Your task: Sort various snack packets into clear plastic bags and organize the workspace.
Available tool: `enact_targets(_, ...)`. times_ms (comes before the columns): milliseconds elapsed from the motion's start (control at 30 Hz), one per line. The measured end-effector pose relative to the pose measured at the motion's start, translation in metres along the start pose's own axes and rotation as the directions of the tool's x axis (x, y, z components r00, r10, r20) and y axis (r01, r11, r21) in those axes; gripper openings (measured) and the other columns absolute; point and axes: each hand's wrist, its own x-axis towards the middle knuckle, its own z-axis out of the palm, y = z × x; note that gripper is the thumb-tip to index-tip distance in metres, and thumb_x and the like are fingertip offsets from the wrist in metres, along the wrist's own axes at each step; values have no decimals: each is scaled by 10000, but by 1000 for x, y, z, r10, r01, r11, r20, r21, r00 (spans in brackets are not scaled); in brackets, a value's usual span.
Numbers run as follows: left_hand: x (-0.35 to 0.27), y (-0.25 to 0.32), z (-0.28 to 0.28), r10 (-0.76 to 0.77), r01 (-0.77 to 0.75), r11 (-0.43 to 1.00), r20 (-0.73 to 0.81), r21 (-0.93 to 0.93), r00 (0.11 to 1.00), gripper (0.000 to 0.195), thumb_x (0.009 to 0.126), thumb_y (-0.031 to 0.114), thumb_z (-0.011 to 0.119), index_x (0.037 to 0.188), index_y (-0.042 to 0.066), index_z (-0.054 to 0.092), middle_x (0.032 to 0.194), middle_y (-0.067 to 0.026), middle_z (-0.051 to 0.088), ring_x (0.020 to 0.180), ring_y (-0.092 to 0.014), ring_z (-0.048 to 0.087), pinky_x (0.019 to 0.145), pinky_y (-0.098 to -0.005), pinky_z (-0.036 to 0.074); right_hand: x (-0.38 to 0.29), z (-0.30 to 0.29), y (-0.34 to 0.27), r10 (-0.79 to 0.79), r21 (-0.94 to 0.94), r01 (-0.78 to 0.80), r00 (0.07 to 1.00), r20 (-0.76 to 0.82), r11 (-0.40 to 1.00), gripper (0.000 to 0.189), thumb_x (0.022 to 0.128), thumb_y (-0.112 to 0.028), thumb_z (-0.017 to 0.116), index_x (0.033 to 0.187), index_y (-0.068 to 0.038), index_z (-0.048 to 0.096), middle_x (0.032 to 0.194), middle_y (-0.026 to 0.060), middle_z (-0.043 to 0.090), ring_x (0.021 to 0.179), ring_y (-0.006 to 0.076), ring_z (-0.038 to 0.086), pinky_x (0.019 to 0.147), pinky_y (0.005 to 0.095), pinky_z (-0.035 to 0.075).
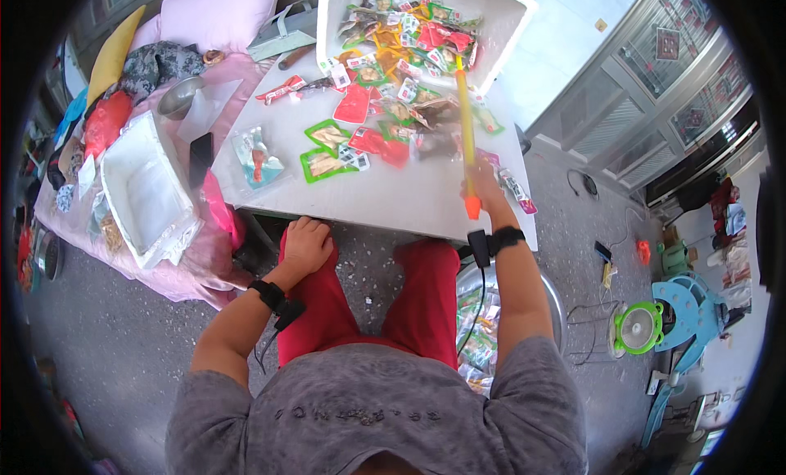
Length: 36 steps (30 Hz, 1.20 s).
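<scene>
My right hand (486, 186) grips a yellow stick (465, 119) near its orange end, above the right side of the white table. The far end of the stick reaches the packets at the lip of a white foam box (506, 20). Tipped toward me, the box holds many small sealed snack packets (393, 29), and more are spread on the table before it. Red packets (379, 144) and green-edged packets (325, 163) lie nearest the front. My left hand (307, 244) rests on my left knee, holding nothing.
A steel basin (556, 309) of packets stands by my right leg. Left, a pink-covered surface (184, 278) carries a white foam tray (144, 186), a phone (201, 158) and a metal bowl (178, 98). A clear pouch (258, 158) lies on the table (295, 201). A green fan (638, 327) stands right.
</scene>
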Motion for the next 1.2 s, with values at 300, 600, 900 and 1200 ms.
enact_targets(300, -3, 0, 3, 9, -8, 999, -18, 35, 1000, 101, 594, 187, 529, 628, 94, 506, 677, -38, 500, 749, -206, 447, 653, -342, 333, -134, -28, 6, 90, 42, -87, 994, -56, 995, 437, 750, -124, 426, 1161, -112, 277, 615, 90, 469, 428, 153, 453, 367, 257, 378)
enact_targets(600, -1, 0, 3, 26, -26, 1000, 2, 10, 1000, 120, 598, 176, 522, 672, 83, 505, 709, -57, 495, 766, -221, 442, 663, -354, 331, -47, -28, -17, -178, -175, 161, 980, -90, 971, 417, 751, -145, 433, 1139, -81, 295, 612, 64, 455, 440, 136, 451, 388, 255, 412)
enact_targets(900, -2, -1, 0, -23, 23, 1000, 10, -2, 1000, 125, 596, 177, 522, 676, 81, 510, 700, -59, 496, 751, -224, 447, 656, -352, 336, 26, 20, -35, -120, -160, 109, 991, -57, 981, 383, 745, -157, 442, 1089, -57, 309, 650, 61, 442, 470, 147, 462, 381, 284, 421)
enact_targets(1200, 0, 0, 1, 0, 0, 1000, 1, 13, 1000, 119, 591, 170, 520, 670, 82, 504, 701, -59, 493, 752, -220, 444, 652, -349, 334, -65, 19, 8, 20, -166, -10, 998, 61, 986, 454, 747, -176, 453, 1143, -93, 248, 641, 61, 435, 465, 147, 451, 396, 286, 421)
